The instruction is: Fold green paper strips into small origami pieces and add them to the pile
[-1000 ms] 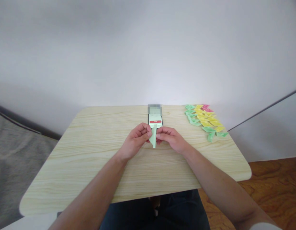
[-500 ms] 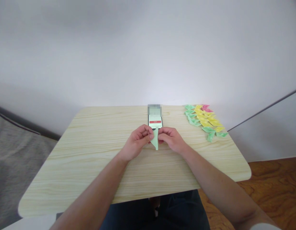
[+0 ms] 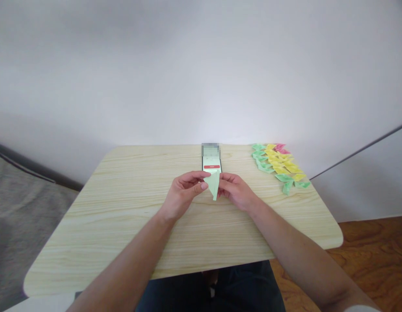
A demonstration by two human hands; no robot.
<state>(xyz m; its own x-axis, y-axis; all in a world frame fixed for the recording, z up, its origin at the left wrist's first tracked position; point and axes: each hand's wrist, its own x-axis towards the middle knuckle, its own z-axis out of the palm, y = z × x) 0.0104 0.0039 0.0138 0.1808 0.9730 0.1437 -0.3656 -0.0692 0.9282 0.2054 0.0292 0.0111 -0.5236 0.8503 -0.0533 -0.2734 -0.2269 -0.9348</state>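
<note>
A light green piece of folded paper (image 3: 213, 183) is held up between my two hands, over the middle of the table. My left hand (image 3: 184, 190) pinches its left edge between thumb and fingers. On the other side, my right hand (image 3: 236, 190) grips the right edge, its fingertips partly hidden behind the paper. The paper tapers to a narrow end at the bottom, with a crease near its right side. Just beyond it lies a phone (image 3: 212, 160) with a lit screen and a red bar; the paper and fingers cover its near end.
Several folded paper pieces lie at the table's back right: green ones (image 3: 264, 166), yellow ones (image 3: 279, 159) and pink ones (image 3: 280, 148). The pale wooden table (image 3: 132, 186) meets a white wall (image 3: 201, 78) at the back.
The paper has turned and opened out, so more of its face shows. My left fingers have straightened along its top edge. My right hand has shifted slightly right.
</note>
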